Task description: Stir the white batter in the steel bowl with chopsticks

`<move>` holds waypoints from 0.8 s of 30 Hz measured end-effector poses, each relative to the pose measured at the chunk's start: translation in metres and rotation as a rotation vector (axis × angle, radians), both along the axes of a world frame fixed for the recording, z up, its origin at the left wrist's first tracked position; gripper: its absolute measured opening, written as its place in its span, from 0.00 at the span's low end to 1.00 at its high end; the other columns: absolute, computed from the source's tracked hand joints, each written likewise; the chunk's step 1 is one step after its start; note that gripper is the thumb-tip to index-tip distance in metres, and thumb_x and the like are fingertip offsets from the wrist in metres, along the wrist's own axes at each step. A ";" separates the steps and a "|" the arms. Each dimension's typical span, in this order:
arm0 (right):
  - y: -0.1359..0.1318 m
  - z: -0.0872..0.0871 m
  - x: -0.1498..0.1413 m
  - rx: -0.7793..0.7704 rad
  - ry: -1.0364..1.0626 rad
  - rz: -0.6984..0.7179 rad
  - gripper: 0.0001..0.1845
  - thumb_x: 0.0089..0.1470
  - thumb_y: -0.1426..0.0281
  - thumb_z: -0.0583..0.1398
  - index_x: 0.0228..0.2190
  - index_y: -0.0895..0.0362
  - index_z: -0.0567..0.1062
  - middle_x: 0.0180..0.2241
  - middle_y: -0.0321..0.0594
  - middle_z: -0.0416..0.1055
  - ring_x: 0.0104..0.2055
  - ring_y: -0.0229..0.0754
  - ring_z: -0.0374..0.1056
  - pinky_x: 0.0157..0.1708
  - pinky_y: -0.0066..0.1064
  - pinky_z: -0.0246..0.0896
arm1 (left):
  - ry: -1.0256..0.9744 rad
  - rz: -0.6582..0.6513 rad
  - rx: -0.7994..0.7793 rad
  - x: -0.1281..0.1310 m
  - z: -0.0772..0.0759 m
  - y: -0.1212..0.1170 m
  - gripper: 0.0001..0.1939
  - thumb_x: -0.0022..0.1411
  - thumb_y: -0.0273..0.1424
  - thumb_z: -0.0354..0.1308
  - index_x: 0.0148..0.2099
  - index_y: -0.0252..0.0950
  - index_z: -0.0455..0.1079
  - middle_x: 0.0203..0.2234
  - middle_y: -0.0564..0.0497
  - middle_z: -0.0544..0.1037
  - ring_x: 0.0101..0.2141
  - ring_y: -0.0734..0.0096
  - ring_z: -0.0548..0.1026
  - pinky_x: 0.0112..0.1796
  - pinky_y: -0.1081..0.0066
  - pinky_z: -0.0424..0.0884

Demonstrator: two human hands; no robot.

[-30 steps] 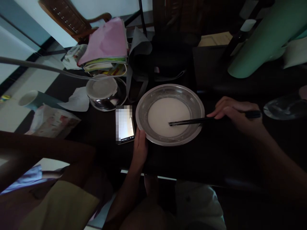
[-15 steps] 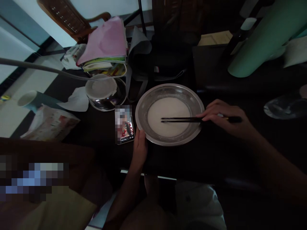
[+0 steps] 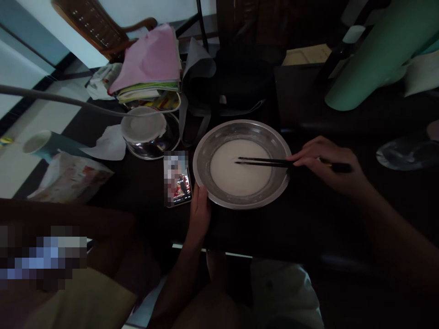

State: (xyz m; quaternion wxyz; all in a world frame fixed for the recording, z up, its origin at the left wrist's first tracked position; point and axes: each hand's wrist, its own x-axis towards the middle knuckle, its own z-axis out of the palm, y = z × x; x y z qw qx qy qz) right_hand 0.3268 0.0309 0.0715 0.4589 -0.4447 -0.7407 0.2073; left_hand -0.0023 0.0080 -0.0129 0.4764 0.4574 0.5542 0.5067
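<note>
A wide metal bowl (image 3: 202, 151) stands on the dark table, holding a smooth white liquid (image 3: 236, 178). My right hand (image 3: 320, 160) is closed around a pair of dark chopsticks (image 3: 265, 161), whose tips reach into the liquid near its middle. Against the bowl's lower left side rests my left hand (image 3: 200, 212), its fingers at the rim and partly hidden beneath it. Just left of that hand lies a phone (image 3: 182, 187) with its screen lit.
Behind the phone sits a shiny metal pot (image 3: 151, 141). A pink-topped stack (image 3: 151, 59) and a dark bag (image 3: 240, 87) are farther back. At left are a crumpled packet (image 3: 68, 178) and a blue-green cup (image 3: 51, 144). A green cylinder (image 3: 373, 64) stands at right. Another person (image 3: 82, 301) is at lower left.
My right hand has shifted slightly right, and the chopstick tips have moved up and right through the white liquid. My left hand keeps its place at the bowl.
</note>
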 end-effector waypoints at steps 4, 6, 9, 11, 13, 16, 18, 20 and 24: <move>-0.003 0.003 0.004 -0.039 0.127 -0.070 0.19 0.67 0.67 0.60 0.25 0.47 0.83 0.30 0.37 0.82 0.34 0.46 0.75 0.35 0.42 0.70 | -0.011 -0.002 -0.017 0.002 0.003 0.000 0.28 0.74 0.52 0.52 0.67 0.44 0.71 0.64 0.46 0.76 0.69 0.53 0.67 0.71 0.54 0.58; -0.003 0.003 0.001 -0.059 0.105 0.005 0.16 0.66 0.67 0.61 0.27 0.47 0.83 0.30 0.37 0.84 0.34 0.46 0.76 0.34 0.42 0.71 | -0.004 -0.002 -0.018 0.002 0.004 -0.001 0.28 0.74 0.51 0.52 0.67 0.44 0.71 0.64 0.46 0.76 0.70 0.54 0.67 0.71 0.55 0.58; -0.001 0.000 -0.004 -0.039 0.020 0.085 0.08 0.62 0.69 0.65 0.33 0.45 0.85 0.36 0.35 0.86 0.39 0.46 0.77 0.36 0.40 0.72 | -0.003 -0.002 -0.016 0.002 0.006 -0.001 0.28 0.74 0.51 0.52 0.68 0.43 0.70 0.64 0.45 0.76 0.70 0.53 0.67 0.71 0.55 0.59; 0.000 -0.001 -0.003 -0.020 0.014 0.044 0.08 0.61 0.70 0.65 0.33 0.46 0.85 0.37 0.35 0.86 0.40 0.45 0.77 0.38 0.39 0.72 | 0.000 -0.003 -0.020 0.002 0.007 -0.002 0.28 0.75 0.51 0.51 0.67 0.42 0.70 0.65 0.44 0.75 0.69 0.52 0.67 0.71 0.54 0.58; 0.000 -0.001 0.000 -0.023 0.070 -0.031 0.12 0.63 0.71 0.63 0.29 0.48 0.84 0.34 0.35 0.85 0.38 0.43 0.77 0.37 0.38 0.71 | 0.002 -0.007 -0.028 0.003 0.007 -0.002 0.27 0.75 0.49 0.51 0.67 0.41 0.71 0.67 0.44 0.73 0.70 0.52 0.66 0.72 0.54 0.57; -0.002 -0.001 0.003 -0.051 0.131 -0.024 0.16 0.66 0.71 0.60 0.27 0.49 0.82 0.31 0.35 0.83 0.34 0.41 0.76 0.34 0.37 0.69 | -0.004 -0.006 -0.027 0.003 0.006 -0.001 0.27 0.75 0.49 0.52 0.67 0.42 0.71 0.66 0.44 0.75 0.70 0.52 0.67 0.71 0.54 0.59; -0.002 -0.001 -0.001 -0.050 0.095 0.059 0.14 0.66 0.71 0.61 0.29 0.48 0.83 0.32 0.34 0.84 0.35 0.42 0.76 0.34 0.37 0.70 | -0.009 -0.004 -0.019 0.002 0.005 -0.001 0.28 0.74 0.51 0.52 0.67 0.43 0.71 0.64 0.45 0.76 0.69 0.53 0.67 0.70 0.54 0.60; -0.001 -0.002 -0.005 -0.036 0.035 0.122 0.11 0.64 0.71 0.63 0.32 0.47 0.84 0.35 0.33 0.86 0.37 0.43 0.77 0.36 0.38 0.71 | -0.008 0.001 -0.014 0.002 0.004 -0.001 0.28 0.74 0.52 0.51 0.67 0.44 0.70 0.63 0.46 0.77 0.69 0.53 0.68 0.70 0.55 0.60; 0.001 -0.002 -0.003 -0.010 0.042 0.044 0.09 0.62 0.70 0.65 0.32 0.46 0.84 0.36 0.34 0.86 0.38 0.45 0.78 0.38 0.41 0.72 | 0.014 0.003 -0.004 0.001 0.003 -0.002 0.28 0.74 0.52 0.52 0.67 0.43 0.71 0.63 0.45 0.77 0.69 0.53 0.67 0.70 0.55 0.60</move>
